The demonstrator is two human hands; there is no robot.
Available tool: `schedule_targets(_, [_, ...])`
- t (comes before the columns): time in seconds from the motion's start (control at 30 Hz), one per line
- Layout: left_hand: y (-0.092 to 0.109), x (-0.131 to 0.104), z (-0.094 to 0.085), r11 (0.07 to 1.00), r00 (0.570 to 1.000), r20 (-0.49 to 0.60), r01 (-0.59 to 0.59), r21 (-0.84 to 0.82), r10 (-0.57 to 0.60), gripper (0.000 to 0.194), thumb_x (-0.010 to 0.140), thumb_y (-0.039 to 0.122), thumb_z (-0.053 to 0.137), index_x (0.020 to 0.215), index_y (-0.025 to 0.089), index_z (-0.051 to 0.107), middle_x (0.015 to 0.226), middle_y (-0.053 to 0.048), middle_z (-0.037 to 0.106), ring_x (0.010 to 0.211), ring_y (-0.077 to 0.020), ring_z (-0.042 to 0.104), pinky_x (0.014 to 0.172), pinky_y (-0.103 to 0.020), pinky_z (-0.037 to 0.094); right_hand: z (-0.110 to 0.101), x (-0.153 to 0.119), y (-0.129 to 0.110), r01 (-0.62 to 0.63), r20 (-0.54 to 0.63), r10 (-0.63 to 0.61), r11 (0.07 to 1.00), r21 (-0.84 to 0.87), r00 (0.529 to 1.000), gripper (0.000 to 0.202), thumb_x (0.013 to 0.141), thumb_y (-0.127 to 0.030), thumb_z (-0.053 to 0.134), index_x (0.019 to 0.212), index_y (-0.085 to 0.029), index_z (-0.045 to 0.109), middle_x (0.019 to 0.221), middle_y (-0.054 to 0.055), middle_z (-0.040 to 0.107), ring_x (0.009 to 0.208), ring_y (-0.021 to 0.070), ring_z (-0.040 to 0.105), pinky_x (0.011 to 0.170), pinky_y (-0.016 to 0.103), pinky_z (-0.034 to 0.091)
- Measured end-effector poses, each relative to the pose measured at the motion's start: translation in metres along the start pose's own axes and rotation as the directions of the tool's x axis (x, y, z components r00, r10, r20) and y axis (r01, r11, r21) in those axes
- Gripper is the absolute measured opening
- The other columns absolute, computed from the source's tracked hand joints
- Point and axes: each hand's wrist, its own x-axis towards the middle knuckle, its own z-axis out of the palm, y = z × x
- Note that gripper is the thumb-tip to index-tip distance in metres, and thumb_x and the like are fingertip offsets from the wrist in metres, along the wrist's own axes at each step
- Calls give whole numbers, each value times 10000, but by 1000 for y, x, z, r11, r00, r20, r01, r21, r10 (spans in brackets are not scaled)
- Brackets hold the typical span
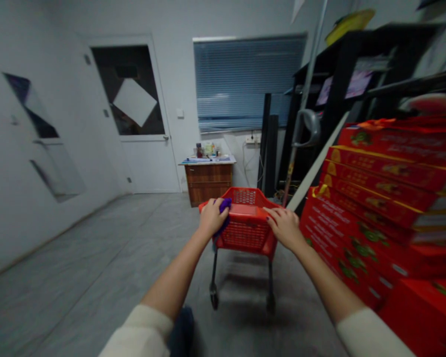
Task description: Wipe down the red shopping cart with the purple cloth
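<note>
A red plastic shopping cart on dark wheeled legs stands upright in front of me. At the left end of its handle, my left hand is closed around a purple cloth, which hangs down beside the fingers against the cart. My right hand rests on the right end of the handle, its fingers bent over the red bar. The thumb side of that hand is partly blurred.
Stacked red boxes rise close on the right, beside a leaning pale board and a metal crutch or pole. Beyond the cart stands a wooden cabinet with small bottles on top. A white door is at the back left.
</note>
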Motion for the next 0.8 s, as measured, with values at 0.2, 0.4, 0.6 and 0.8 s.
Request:
schedule_targets(0.2, [52, -8, 22, 996, 996, -37, -83, 43, 85, 337, 929, 392, 473, 1215, 245, 574, 1166, -97, 560, 1057, -234, 548, 966, -368, 396, 10, 1, -11, -23, 0, 23, 999, 31, 1000, 336, 960, -339, 421, 1193, -333, 664, 1099, 36, 676, 959, 223, 463, 912, 412, 302])
schedule_targets(0.4, [38, 4, 9, 976, 971, 97, -218, -27, 219, 350, 921, 412, 491, 1230, 266, 569, 1136, -67, 579, 1018, -209, 579, 904, -324, 438, -3, -2, -16, -9, 30, 10, 998, -62, 999, 342, 968, -323, 414, 1230, -297, 632, 1032, 58, 664, 958, 229, 486, 901, 387, 305])
schedule_targets(0.6, [48, 1, 15, 997, 998, 17, -58, 46, 57, 303, 921, 356, 486, 1178, 236, 592, 1112, -84, 574, 1007, -212, 586, 917, -332, 438, -3, -3, -54, -104, -8, 104, 987, -126, 995, 348, 962, -342, 421, 1223, -216, 614, 1038, 105, 648, 949, 257, 500, 909, 405, 312])
schedule_targets(0.8, [33, 9, 10, 955, 948, 117, -288, -69, 295, 346, 907, 363, 516, 1238, 277, 570, 1181, -54, 566, 1055, -196, 579, 933, -312, 449, -2, -6, -47, -30, -29, 30, 1000, -3, 999, 366, 955, -302, 404, 1266, -187, 560, 1186, 110, 629, 1085, 251, 501, 987, 396, 318])
